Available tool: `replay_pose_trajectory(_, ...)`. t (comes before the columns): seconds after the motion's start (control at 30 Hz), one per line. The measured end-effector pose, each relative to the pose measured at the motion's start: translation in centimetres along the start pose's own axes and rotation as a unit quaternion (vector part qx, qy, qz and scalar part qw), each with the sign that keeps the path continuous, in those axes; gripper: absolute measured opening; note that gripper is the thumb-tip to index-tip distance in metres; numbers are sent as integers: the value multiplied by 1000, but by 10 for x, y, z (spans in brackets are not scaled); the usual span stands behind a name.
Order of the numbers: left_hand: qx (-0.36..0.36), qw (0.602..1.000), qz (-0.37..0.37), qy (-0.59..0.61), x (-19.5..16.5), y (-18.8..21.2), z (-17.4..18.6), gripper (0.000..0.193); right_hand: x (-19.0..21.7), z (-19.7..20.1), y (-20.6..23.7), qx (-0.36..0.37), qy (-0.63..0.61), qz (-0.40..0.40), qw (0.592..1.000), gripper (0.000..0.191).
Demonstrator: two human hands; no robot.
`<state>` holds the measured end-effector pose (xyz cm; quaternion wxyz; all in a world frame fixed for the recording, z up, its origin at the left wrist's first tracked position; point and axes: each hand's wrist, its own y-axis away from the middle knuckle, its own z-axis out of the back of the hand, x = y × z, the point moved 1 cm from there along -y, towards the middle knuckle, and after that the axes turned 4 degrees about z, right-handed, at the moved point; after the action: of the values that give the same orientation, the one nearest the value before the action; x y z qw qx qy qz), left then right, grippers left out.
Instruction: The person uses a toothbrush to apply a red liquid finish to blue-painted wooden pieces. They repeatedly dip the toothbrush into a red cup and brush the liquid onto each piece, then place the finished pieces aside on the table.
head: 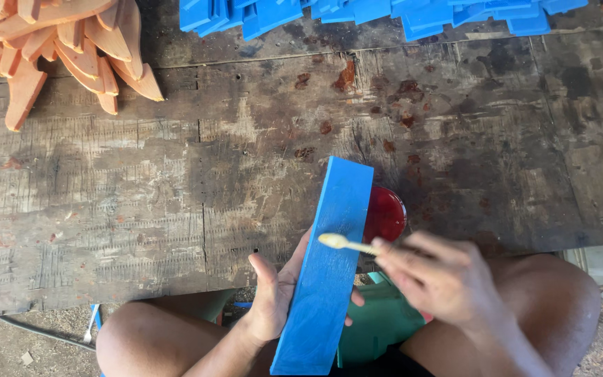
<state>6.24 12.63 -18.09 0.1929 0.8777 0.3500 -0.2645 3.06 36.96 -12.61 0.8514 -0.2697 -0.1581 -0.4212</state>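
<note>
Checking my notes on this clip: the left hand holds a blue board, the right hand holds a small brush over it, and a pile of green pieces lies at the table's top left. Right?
Not quite. The head view shows the pile is orange, not green. The left hand does hold the blue board, the right hand the brush.

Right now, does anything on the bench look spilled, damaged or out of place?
Yes. The wooden bench is worn and scored, with dried reddish spots scattered near the red cup; they look like old drips of paint. Nothing is tipped over. The left hand holds the blue board, the right hand a brush.
</note>
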Motion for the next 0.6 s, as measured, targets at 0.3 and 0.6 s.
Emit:
replay_pose_trajectory(0.3, -16, 1000, -4, 8, 2, 1, 4, 130, -10, 17, -1, -2, 22, -55, 998, 28)
replay_pose_trajectory(0.6, 14, 998, 6, 61, 13, -8, -1, 118, -10, 12, 9, -5, -123, 29, 992, 29)
